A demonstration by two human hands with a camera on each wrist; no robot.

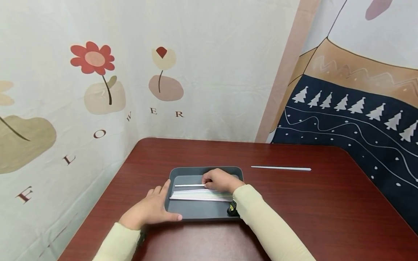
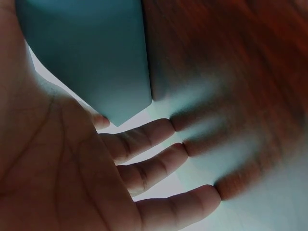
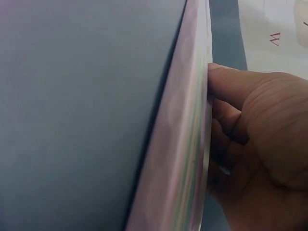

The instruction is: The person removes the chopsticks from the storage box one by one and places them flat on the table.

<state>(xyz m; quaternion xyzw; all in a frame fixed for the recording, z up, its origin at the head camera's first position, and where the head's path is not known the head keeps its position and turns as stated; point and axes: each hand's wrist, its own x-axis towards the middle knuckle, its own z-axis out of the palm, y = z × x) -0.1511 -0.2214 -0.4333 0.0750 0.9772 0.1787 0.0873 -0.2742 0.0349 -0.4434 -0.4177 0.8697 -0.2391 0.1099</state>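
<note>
A shallow grey tray (image 1: 202, 211) sits on the table, with a row of thin white chopsticks (image 1: 199, 195) lying across its middle. Behind that row, a single chopstick (image 1: 189, 186) lies crosswise, its right part pinched by the thumb and fingers of my right hand (image 1: 220, 180). In the right wrist view, the chopsticks (image 3: 168, 163) run close beside the thumb and look pale pink and green. My left hand (image 1: 151, 208) rests against the tray's front left corner, thumb along the front rim and fingers spread fairly straight down the left side.
On the reddish-brown table (image 1: 310, 206), right of the tray, lies a white chopstick or a close pair (image 1: 281, 168). A flower-printed cloth (image 1: 212, 72) hangs behind and to the left. A dark cloth with printed trees (image 1: 343, 123) hangs at the right.
</note>
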